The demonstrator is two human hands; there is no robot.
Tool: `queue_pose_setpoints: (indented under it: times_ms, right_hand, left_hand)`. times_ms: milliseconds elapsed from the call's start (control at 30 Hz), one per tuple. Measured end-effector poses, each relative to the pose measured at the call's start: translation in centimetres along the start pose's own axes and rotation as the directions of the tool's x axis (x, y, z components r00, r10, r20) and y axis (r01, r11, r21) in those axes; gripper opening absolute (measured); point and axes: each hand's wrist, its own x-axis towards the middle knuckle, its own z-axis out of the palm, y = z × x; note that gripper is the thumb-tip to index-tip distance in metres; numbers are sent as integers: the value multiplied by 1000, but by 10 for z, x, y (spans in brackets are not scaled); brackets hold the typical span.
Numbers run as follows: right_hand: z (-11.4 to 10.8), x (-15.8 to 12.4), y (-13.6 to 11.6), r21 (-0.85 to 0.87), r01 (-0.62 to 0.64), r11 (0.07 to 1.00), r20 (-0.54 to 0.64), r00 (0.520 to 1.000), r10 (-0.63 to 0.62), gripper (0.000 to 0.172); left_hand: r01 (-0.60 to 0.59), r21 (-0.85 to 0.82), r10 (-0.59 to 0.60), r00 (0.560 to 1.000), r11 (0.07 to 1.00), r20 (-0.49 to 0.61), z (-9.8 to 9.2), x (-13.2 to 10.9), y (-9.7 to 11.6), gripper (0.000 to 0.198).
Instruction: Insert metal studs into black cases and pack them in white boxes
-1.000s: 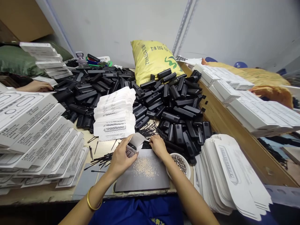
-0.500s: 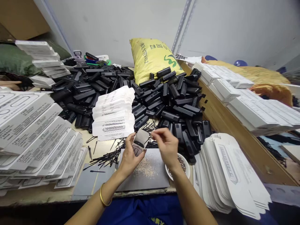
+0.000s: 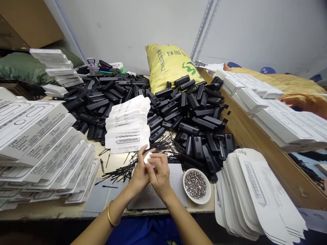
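Note:
Both my hands meet over the grey mat (image 3: pixel 176 177) at the table's front. My left hand (image 3: pixel 139 172), with a gold bangle on its wrist, is wrapped round a small white box (image 3: pixel 148 158). My right hand (image 3: pixel 158 172) is closed over the box's top end, fingers pressing on its flap. Only a little of the box shows between the fingers. Thin black sticks (image 3: pixel 122 168) lie scattered just left of and behind my hands. A white bowl of small metal pieces (image 3: pixel 196 185) stands right of my right hand.
A big heap of black plastic parts (image 3: pixel 178 112) fills the middle. A stack of flat white cartons (image 3: pixel 127 127) sits behind my hands, with more stacks at left (image 3: pixel 38 143) and front right (image 3: pixel 255 194). A yellow sack (image 3: pixel 171 66) leans at the back. A wooden rail (image 3: pixel 252 143) runs along the right.
My right hand left the black sticks, rose and came onto the white box in my left hand. The open flap no longer shows. The other person's hand at far left is gone.

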Motion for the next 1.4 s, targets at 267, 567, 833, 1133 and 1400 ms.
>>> queue_pose_setpoints:
  times_ms: [267,567,833,1133,1400]
  right_hand:
    - [-12,-9,10,-36,112,993,-2,994,-113,18]
    - [-37,-24,24,27,-148,989,-22,989,149,39]
    - [-82,-28,41,111,-367,923,-148,913,381,33]
    - [-114,-38,46,-312,-382,870,-106,924,368,30]
    - [-150,-57,66,-528,-331,782,-29,927,373,28]
  left_hand:
    - [-90,94,88,996,991,25,5,-2,-2,64]
    - [-43,613,92,995,789,-49,-26,-16,24,56]
    - [436,882,222,855,179,-468,-195,22,187,74]
    - [-49,929,247,968,367,-47,-147,49,96,42]
    - [-54,944,-103,990,326,92,-100,95,-49,61]
